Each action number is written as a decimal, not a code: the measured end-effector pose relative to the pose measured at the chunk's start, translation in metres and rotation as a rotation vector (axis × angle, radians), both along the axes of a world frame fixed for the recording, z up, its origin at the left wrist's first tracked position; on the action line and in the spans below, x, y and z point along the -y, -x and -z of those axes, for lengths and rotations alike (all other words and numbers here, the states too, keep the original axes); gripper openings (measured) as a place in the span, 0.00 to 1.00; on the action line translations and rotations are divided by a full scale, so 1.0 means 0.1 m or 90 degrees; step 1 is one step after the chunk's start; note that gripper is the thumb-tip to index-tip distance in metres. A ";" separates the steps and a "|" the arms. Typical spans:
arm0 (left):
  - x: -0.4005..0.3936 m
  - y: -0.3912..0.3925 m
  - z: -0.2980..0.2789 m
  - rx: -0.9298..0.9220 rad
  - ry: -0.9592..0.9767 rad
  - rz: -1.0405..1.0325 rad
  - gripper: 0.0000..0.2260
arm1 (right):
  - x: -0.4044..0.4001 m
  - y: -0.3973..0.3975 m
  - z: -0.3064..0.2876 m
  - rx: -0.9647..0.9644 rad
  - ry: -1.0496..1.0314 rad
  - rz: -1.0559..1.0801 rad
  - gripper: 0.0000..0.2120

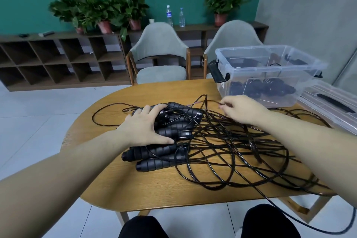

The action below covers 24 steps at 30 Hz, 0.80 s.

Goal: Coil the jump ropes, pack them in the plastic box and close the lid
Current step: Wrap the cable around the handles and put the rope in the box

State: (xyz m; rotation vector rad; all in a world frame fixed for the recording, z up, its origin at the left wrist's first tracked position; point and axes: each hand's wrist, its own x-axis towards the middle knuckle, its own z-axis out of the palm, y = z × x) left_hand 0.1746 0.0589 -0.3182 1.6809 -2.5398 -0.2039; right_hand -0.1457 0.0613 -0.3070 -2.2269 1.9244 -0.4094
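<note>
— Black cords everywhere; we have the jump ropes (222, 141) heaped in a tangle on the middle of the wooden table (154, 195), with one strand trailing off the near right edge toward the floor.

— And our left hand (146, 127)?

— Spread flat, fingers splayed over the cluster of handles (170, 133), pressing down. We'd judge that's to pin the pile so it doesn't drag along when a cord is pulled.

— The right hand (241, 109)?

— Curled, pinching a single strand near its top, just in front of the plastic box (270, 75). It looks like we're singling out one rope to free and coil.

— Which way do the handles lie?

— Roughly side by side, long axes running left to right across the table, blunt caps toward the left, cord ends toward the right where the loops fan out. The two nearest us tilt slightly, caps closer to us.

— The box?

— Open, on the far right corner of the table, its black latch (219, 72) hanging free. Dark coils already sit at the bottom, so we think some ropes are packed. The clear lid (328, 104) lies just beside it to the right, within reach for closing.

— How far along?

— Midway at best, we'd say; most ropes look uncoiled.
</note>
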 end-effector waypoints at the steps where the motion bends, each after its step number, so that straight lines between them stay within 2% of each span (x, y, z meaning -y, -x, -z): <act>1: 0.00 0.00 -0.02 -0.025 0.004 0.001 0.44 | 0.00 0.01 -0.02 0.032 0.038 0.019 0.08; 4: 0.02 -0.01 -0.09 -0.142 0.048 0.013 0.27 | 0.02 0.06 -0.14 0.135 0.124 0.051 0.09; 7: 0.02 0.04 -0.19 -0.267 0.065 -0.012 0.12 | 0.02 0.11 -0.26 0.211 0.137 0.047 0.11; 9: 0.02 0.07 -0.26 -0.332 0.050 -0.039 0.09 | -0.02 0.12 -0.35 0.240 0.155 0.042 0.13; 12: 0.04 0.08 -0.33 -0.305 0.062 -0.022 0.09 | -0.05 0.13 -0.47 0.255 0.188 0.030 0.15; 16: 0.07 0.08 -0.38 -0.217 0.104 0.006 0.10 | -0.07 0.21 -0.58 0.112 0.197 0.012 0.17; 21: 0.17 0.01 -0.40 -0.153 0.113 -0.014 0.07 | -0.06 0.45 -0.67 -0.161 0.020 0.019 0.31; 24: 0.21 -0.04 -0.39 -0.149 0.079 -0.031 0.07 | -0.08 0.59 -0.69 -0.216 -0.029 0.034 0.22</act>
